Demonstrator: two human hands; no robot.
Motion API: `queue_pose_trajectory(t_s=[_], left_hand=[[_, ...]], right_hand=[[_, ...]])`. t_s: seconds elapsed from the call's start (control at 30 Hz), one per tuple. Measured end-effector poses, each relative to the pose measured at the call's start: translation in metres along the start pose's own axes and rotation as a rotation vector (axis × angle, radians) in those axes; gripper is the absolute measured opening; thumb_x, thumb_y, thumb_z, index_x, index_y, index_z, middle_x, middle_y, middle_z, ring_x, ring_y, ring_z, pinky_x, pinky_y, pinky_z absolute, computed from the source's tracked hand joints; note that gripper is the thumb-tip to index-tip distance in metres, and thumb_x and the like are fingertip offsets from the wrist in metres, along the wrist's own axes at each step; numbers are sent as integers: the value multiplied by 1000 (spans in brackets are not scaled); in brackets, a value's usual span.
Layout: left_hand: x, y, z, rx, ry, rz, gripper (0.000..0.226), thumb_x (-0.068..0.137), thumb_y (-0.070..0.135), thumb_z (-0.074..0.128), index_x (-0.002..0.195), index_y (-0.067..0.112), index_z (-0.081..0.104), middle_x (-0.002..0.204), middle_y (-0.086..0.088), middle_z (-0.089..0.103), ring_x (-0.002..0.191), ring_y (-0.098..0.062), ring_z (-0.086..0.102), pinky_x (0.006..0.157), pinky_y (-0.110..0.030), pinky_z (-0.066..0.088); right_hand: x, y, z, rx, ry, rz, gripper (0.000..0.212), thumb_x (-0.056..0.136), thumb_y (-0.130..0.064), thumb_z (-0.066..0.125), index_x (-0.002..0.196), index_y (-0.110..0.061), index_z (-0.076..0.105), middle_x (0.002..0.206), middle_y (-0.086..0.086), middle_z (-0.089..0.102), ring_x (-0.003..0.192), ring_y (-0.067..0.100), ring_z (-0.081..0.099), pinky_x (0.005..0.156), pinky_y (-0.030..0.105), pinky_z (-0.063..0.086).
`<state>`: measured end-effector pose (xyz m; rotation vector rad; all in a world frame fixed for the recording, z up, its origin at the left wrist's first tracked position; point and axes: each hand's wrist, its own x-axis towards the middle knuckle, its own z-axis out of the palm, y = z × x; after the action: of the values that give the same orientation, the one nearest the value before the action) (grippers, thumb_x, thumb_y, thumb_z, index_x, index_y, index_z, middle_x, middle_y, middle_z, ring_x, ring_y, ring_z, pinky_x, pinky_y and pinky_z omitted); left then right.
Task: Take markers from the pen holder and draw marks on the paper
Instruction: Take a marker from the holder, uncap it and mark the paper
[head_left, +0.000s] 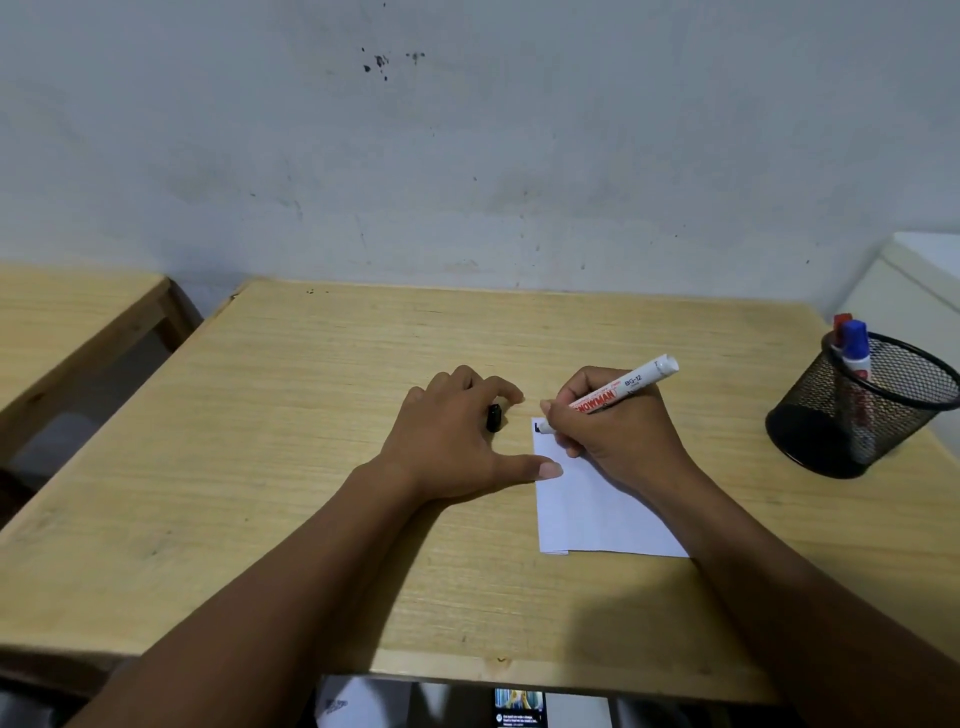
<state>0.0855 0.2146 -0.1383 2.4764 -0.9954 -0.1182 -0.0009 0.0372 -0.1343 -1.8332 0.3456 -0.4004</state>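
A white sheet of paper (587, 509) lies on the wooden table (291, 395), right of centre. My right hand (618, 426) grips a white marker (623, 388) with red lettering, its black tip touching the paper's top left corner, where a small black mark shows. My left hand (457, 436) rests on the table left of the paper, its thumb touching the paper's edge and its fingers holding the marker's black cap (493, 417). A black mesh pen holder (860, 405) stands at the right with a blue-capped marker (854, 345) and a red-capped marker (841, 322) in it.
A second wooden table (67, 322) stands to the left across a gap. A white cabinet (914, 280) sits behind the pen holder. The grey wall (467, 156) runs along the table's far edge. A phone screen (518, 707) shows below the near edge.
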Motion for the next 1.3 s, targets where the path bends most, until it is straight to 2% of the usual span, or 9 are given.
queue_pose_trajectory(t_s=[0.13, 0.27, 0.33, 0.5, 0.67, 0.83, 0.97, 1.2, 1.3], left_hand=[[1, 0, -5, -136, 6, -49, 82, 53, 86, 65, 122, 42, 62, 102, 17, 60, 104, -7, 57, 95, -32, 41], [5, -10, -18, -427, -16, -62, 18, 80, 41, 79, 94, 28, 78, 81, 9, 75, 73, -6, 69, 72, -32, 55], [9, -10, -27, -455, 33, -64, 4, 86, 28, 79, 84, 24, 80, 73, 9, 77, 64, -5, 68, 65, -28, 55], [30, 23, -61, -849, 145, -128, 14, 85, 19, 82, 94, 9, 78, 87, -6, 81, 66, -13, 71, 64, -22, 49], [52, 68, -74, -1028, 73, -97, 16, 85, 26, 81, 96, 14, 78, 91, -3, 77, 76, -18, 75, 73, -31, 47], [65, 105, -71, -1098, -9, -45, 15, 86, 26, 80, 95, 15, 79, 91, -1, 78, 77, -19, 73, 73, -31, 46], [67, 126, -65, -1132, -56, -15, 15, 87, 23, 79, 97, 12, 77, 90, -3, 77, 74, -19, 72, 71, -29, 47], [75, 146, -55, -1148, -54, 47, 10, 90, 16, 74, 91, 6, 77, 79, -6, 74, 67, -16, 70, 67, -26, 52], [79, 150, -56, -1077, -61, 72, 13, 90, 18, 75, 93, 6, 78, 79, -4, 74, 66, -15, 70, 67, -24, 54]], right_hand=[[4, -10, -4, 254, 138, 136, 19, 85, -17, 79, 74, -8, 67, 58, 12, 66, 46, 23, 55, 46, 29, 45], [7, -33, -20, 405, 220, 183, 13, 87, -21, 77, 84, -15, 67, 55, 4, 61, 42, 15, 46, 45, 24, 35], [9, -48, -33, 439, 183, 148, 11, 88, -19, 77, 88, -14, 68, 59, 3, 64, 44, 13, 50, 43, 23, 37], [12, -86, -72, 593, -31, 243, 20, 94, -15, 56, 102, -5, 71, 79, 14, 74, 62, 21, 70, 57, 29, 44], [4, -103, -103, 577, 39, 233, 28, 93, -13, 55, 73, -4, 73, 71, 12, 73, 54, 18, 67, 58, 27, 43], [-6, -105, -123, 557, 136, 168, 31, 92, -11, 62, 65, -8, 78, 68, 10, 73, 51, 13, 65, 58, 25, 43], [-11, -103, -134, 569, 159, 154, 17, 92, -10, 64, 82, -2, 75, 69, 10, 74, 52, 12, 66, 56, 24, 46], [-18, -99, -149, 571, 102, 122, 9, 93, -9, 69, 88, -3, 73, 75, 12, 77, 59, 15, 72, 55, 22, 52], [-18, -102, -166, 478, 35, 137, 15, 86, -20, 76, 91, -6, 75, 81, 14, 78, 63, 17, 73, 53, 22, 51]])
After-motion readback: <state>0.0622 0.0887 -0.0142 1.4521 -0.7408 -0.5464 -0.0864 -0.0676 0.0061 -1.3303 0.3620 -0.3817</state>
